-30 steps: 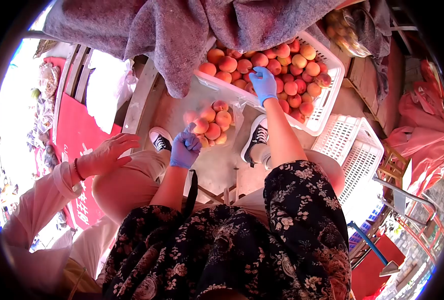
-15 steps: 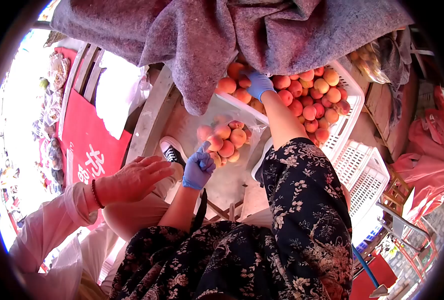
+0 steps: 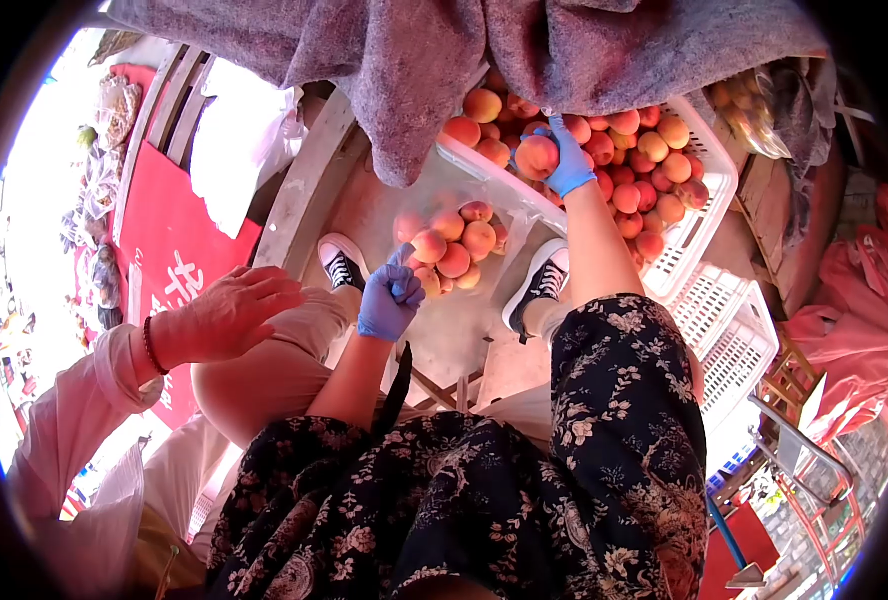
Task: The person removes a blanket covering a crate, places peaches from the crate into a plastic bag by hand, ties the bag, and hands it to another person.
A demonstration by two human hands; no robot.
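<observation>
My left hand (image 3: 391, 298), in a blue glove, is closed on the edge of a clear plastic bag (image 3: 510, 222). Inside the bag hang several red and yellow peaches (image 3: 453, 260). My right hand (image 3: 568, 163), gloved too, grips a single peach (image 3: 537, 157) above a white plastic crate (image 3: 702, 225). Many loose peaches (image 3: 626, 198) fill that crate, and a grey-purple blanket (image 3: 404, 90) covers its far part.
At my left is another person's bare hand (image 3: 226, 316) with a beaded bracelet. A white perforated crate (image 3: 719, 325) stands below the peach crate. A red sign (image 3: 154, 270) and a wooden frame (image 3: 309, 190) lie left.
My right hand has come out from among the peaches at the blanket's edge, now with a peach in it. The left hand stays at the bag. The other person's hand has shifted slightly left.
</observation>
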